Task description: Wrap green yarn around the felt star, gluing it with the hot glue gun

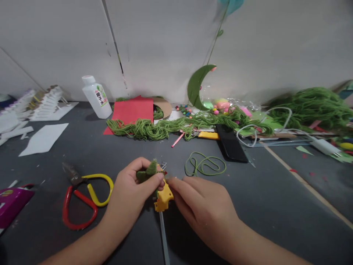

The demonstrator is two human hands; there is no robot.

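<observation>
My left hand (138,187) is closed on a small green yarn-wrapped piece (151,169), pinched between thumb and fingers. Directly beneath it lies a yellow hot glue gun (164,197), with a pale glue stick (164,239) running from its back toward me. At the right side of the glue gun is my right hand (206,206), thumb and fingers pressed together close to the green piece. Whatever those fingertips pinch is too small to make out. Beyond my right hand, a loose loop of green yarn (205,165) rests on the dark table (264,206).
Red-and-yellow-handled pliers (79,198) lie left of my forearm, near a purple object (13,200). Farther back are a white bottle (96,97), red paper (134,110), green yarn skeins (154,129), a yellow cutter (209,135), a black phone (231,143) and a green crescent (196,88).
</observation>
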